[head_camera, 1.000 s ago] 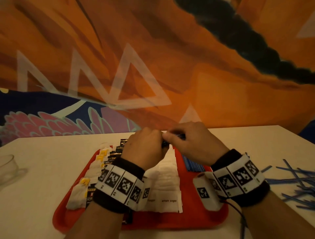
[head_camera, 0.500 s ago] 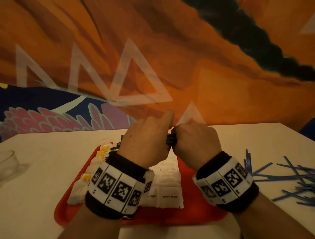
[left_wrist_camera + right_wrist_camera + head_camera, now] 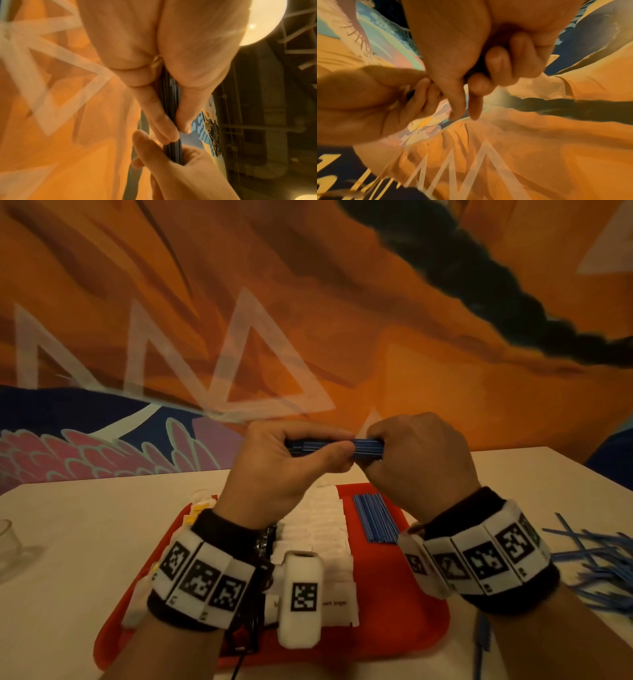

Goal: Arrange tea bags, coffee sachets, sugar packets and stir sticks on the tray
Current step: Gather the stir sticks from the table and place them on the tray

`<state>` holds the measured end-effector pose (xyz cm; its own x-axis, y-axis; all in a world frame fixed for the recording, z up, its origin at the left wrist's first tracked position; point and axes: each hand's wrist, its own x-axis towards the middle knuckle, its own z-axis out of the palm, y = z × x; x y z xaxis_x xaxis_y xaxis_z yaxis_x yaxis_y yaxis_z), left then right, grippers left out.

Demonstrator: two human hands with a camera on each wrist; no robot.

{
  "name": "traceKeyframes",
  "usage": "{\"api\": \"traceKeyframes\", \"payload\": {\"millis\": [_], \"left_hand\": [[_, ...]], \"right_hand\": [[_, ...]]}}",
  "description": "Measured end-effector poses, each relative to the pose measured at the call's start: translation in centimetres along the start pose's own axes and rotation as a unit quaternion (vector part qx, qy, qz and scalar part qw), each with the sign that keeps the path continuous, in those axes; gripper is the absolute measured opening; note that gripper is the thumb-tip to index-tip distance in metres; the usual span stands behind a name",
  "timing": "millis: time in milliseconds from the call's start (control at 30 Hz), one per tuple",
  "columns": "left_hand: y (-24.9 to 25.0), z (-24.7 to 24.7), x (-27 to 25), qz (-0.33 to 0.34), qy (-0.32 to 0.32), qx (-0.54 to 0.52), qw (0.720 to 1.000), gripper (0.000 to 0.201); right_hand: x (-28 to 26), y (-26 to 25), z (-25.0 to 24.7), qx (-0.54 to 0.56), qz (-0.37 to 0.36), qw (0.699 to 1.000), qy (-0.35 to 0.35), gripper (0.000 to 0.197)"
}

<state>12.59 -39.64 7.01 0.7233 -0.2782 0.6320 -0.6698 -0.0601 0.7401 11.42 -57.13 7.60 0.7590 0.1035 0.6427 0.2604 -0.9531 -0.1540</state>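
Note:
Both hands hold one bundle of blue stir sticks [image 3: 366,447] level in the air above the red tray [image 3: 407,607]. My left hand [image 3: 291,463] pinches its left part between thumb and fingers; my right hand [image 3: 414,460] grips its right end. The left wrist view shows the bundle [image 3: 171,148] running between both hands. On the tray lie a row of blue stir sticks [image 3: 375,517], white sugar packets [image 3: 329,529], dark coffee sachets [image 3: 265,537] and white tea bags with yellow tags [image 3: 198,508], partly hidden by my wrists.
Several loose blue stir sticks [image 3: 596,563] lie scattered on the white table [image 3: 78,542] right of the tray. A clear glass [image 3: 8,542] stands at the left edge. A painted orange wall rises just behind the table.
Both hands have risen from just above the tray to well over it, carrying the bundle. The row of sticks on the tray shows again.

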Motion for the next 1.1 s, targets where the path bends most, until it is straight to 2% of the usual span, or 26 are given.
{"api": "traceKeyframes", "payload": {"millis": [100, 200, 267, 333, 400, 433, 500, 600, 633, 733, 800, 833, 900, 1000, 1100], "left_hand": [[-0.2, -0.5, 0.0, -0.009, 0.022, -0.041, 0.999, 0.019], [-0.2, -1.0, 0.0, -0.039, 0.046, -0.107, 0.992, 0.016], [-0.3, -1.2, 0.1, -0.047, 0.051, -0.124, 0.990, 0.013], [-0.3, -1.0, 0.1, -0.049, 0.047, -0.135, 0.988, 0.013], [-0.2, -0.5, 0.1, -0.051, 0.049, -0.156, 0.985, 0.011], [-0.3, -0.3, 0.1, -0.049, 0.046, -0.160, 0.985, 0.008], [-0.3, 0.3, 0.0, -0.043, 0.039, -0.160, 0.985, 0.004], [-0.4, 0.8, -0.2, -0.041, 0.053, -0.155, 0.986, 0.006], [-0.5, 0.9, -0.1, -0.040, 0.056, -0.150, 0.986, 0.008], [-0.4, 0.7, 0.0, -0.025, 0.054, -0.111, 0.992, 0.009], [-0.3, 0.3, 0.0, -0.023, 0.049, -0.090, 0.994, 0.014], [-0.2, 0.3, -0.1, -0.020, 0.048, -0.081, 0.995, 0.016], [-0.1, 0.5, -0.2, -0.015, 0.054, -0.061, 0.997, 0.021], [-0.2, 1.1, -0.2, -0.031, 0.098, -0.020, 0.995, 0.027], [-1.3, 1.3, 0.1, -0.057, 0.154, 0.057, 0.985, 0.038]], "right_hand": [[0.2, 1.1, -0.6, 0.108, -0.083, 0.991, 0.004, 0.037], [0.4, 2.1, -1.1, 0.282, -0.094, 0.955, 0.005, 0.036], [0.6, 2.1, -0.7, 0.418, -0.075, 0.905, 0.029, 0.033], [0.7, 1.5, 0.1, 0.549, -0.030, 0.833, 0.056, 0.032], [0.7, 0.4, 0.7, 0.647, 0.031, 0.760, 0.054, 0.035], [0.6, -0.2, 0.9, 0.672, 0.044, 0.737, 0.050, 0.034], [0.4, -1.2, 1.2, 0.688, 0.035, 0.723, 0.046, 0.028], [0.3, -1.4, 1.0, 0.670, 0.023, 0.741, 0.042, 0.023], [0.3, -1.2, 0.8, 0.650, 0.018, 0.759, 0.031, 0.025], [0.3, 0.3, -0.4, 0.497, -0.042, 0.865, -0.059, 0.036], [0.1, 0.9, -1.3, 0.373, -0.075, 0.914, -0.141, 0.039], [0.1, 1.0, -1.4, 0.317, -0.084, 0.930, -0.163, 0.033], [0.0, 0.8, -1.4, 0.220, -0.076, 0.959, -0.164, 0.006], [0.2, 0.8, -0.4, 0.094, -0.055, 0.987, -0.117, 0.012], [0.3, 0.8, -0.1, 0.045, -0.059, 0.994, -0.076, 0.013]]}}
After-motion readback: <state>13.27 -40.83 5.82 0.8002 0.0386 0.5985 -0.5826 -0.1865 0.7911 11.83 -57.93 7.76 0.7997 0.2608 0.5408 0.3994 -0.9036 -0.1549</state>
